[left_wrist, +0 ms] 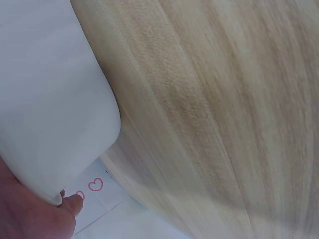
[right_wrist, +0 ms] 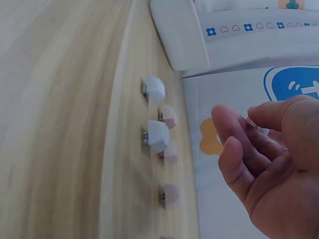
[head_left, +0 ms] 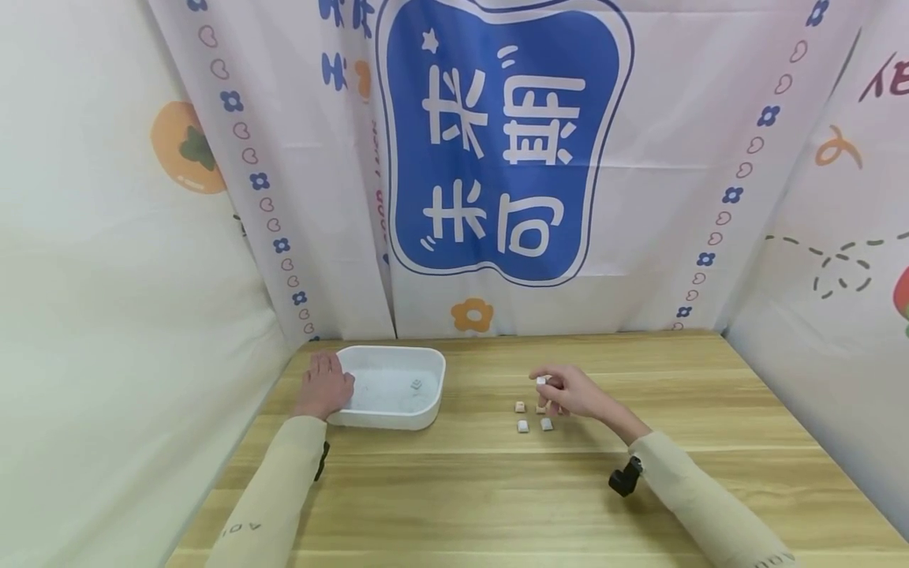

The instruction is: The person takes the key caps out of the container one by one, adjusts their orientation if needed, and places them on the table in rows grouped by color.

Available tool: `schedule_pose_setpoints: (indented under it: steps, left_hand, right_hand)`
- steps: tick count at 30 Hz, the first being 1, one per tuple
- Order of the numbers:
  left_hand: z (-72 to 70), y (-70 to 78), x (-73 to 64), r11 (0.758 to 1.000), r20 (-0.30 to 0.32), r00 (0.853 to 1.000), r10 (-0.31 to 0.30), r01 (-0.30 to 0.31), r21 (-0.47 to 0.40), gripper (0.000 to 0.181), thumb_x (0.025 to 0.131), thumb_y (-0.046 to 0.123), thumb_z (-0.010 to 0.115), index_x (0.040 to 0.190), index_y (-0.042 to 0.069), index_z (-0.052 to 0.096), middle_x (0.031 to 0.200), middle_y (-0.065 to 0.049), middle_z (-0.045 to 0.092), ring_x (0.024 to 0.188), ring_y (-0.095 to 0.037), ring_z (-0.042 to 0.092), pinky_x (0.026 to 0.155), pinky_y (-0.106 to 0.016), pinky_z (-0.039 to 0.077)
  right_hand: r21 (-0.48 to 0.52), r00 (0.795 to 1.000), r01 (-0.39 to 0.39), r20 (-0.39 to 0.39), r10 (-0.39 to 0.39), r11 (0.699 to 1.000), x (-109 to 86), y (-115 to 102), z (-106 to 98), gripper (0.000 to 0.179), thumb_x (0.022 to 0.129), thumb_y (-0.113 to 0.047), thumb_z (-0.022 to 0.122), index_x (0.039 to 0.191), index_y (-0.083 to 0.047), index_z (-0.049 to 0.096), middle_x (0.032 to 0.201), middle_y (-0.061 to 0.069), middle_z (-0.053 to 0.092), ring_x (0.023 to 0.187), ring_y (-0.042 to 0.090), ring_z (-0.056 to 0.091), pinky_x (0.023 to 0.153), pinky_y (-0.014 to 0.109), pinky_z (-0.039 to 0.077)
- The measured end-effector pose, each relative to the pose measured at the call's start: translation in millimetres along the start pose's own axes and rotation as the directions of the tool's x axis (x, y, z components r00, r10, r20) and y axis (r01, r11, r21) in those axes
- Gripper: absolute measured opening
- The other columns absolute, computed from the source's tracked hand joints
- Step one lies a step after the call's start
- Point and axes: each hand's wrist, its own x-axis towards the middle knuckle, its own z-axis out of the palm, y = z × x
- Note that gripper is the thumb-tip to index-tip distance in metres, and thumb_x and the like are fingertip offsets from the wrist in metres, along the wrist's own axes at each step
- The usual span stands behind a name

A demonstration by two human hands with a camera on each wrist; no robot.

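My left hand (head_left: 327, 388) grips the left side of a white plastic basin (head_left: 433, 398). In the left wrist view its fingers curl over the rim of the basin (left_wrist: 60, 129). To the right, my right hand (head_left: 577, 392) pinches a small white keycap (head_left: 541, 381) between thumb and fingertips, raised above the table; the fingers hide most of it in the right wrist view. Below that hand, several keyboard switches with white and pinkish keycaps, among them a white one (head_left: 522, 427) and a pale pink one (head_left: 520, 407), sit in a small group on the wood.
A small grey shape (head_left: 416, 384) shows on the basin floor. The wood-grain table (head_left: 454, 489) ends at a printed cloth (head_left: 334, 260) hung behind it, with cloth walls on both sides. A black wrist camera (head_left: 626, 477) hangs under the right sleeve.
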Motion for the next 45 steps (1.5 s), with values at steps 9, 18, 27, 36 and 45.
schedule_pose_setpoints:
  steps: [9, 18, 27, 36, 45]
  left_hand:
    - [1.0, -0.8, -0.4, 1.000, -0.011, 1.000, 0.003, -0.003, 0.022, 0.070, 0.101, 0.028, 0.026, 0.148, -0.019, 0.004, 0.156, -0.040, 0.000, 0.146, -0.054, 0.001, 0.119, -0.066, 0.008]
    - [1.6, 0.7, -0.2, 1.000, -0.002, 1.000, -0.007, 0.007, 0.018, 0.071, 0.102, 0.029, 0.026, 0.149, -0.017, 0.002, 0.157, -0.039, -0.004, 0.147, -0.053, -0.001, 0.120, -0.065, 0.006]
    - [0.9, -0.5, 0.8, 1.000, -0.004, 1.000, -0.002, 0.002, 0.023, 0.069, 0.102, 0.029, 0.025, 0.149, -0.018, 0.004, 0.157, -0.039, 0.000, 0.147, -0.054, 0.000, 0.120, -0.064, 0.009]
    - [0.1, -0.9, 1.2, 1.000, -0.011, 1.000, -0.003, 0.004, 0.023, 0.070, 0.103, 0.031, 0.024, 0.149, -0.018, 0.003, 0.158, -0.038, 0.001, 0.147, -0.053, 0.000, 0.121, -0.062, 0.009]
    - [-0.9, -0.2, 0.4, 1.000, -0.009, 1.000, -0.001, 0.001, 0.021, 0.071, 0.103, 0.030, 0.024, 0.149, -0.019, 0.002, 0.157, -0.039, 0.000, 0.147, -0.054, 0.001, 0.121, -0.063, 0.008]
  right_hand:
    - [-0.040, 0.998, -0.055, 0.004, 0.055, 0.998, -14.8, 13.5, -1.4, 0.038, 0.100, -0.014, 0.054, 0.134, 0.001, 0.055, 0.077, 0.014, 0.070, 0.054, 0.029, 0.060, 0.040, 0.018, 0.041]
    - [-0.027, 0.992, -0.120, 0.037, 0.121, 0.992, -28.7, 26.5, -4.1, 0.038, 0.099, -0.018, 0.056, 0.134, -0.004, 0.057, 0.070, 0.011, 0.067, 0.048, 0.011, 0.051, 0.040, 0.018, 0.041]
    - [-0.027, 0.981, -0.155, 0.115, 0.157, 0.988, -40.7, 35.5, -3.3, 0.039, 0.098, -0.025, 0.059, 0.135, -0.011, 0.061, 0.066, 0.005, 0.066, 0.043, 0.009, 0.044, 0.039, 0.019, 0.041]
    - [-0.028, 0.976, -0.151, 0.151, 0.154, 0.988, -42.0, 43.2, -6.5, 0.042, 0.094, -0.021, 0.065, 0.133, -0.007, 0.061, 0.058, 0.005, 0.064, 0.041, 0.004, 0.039, 0.038, 0.013, 0.034]
    - [-0.044, 0.965, -0.165, 0.200, 0.171, 0.985, -38.7, 42.4, -9.6, 0.038, 0.093, -0.021, 0.066, 0.129, -0.009, 0.065, 0.054, 0.006, 0.063, 0.042, 0.004, 0.041, 0.039, 0.013, 0.029]
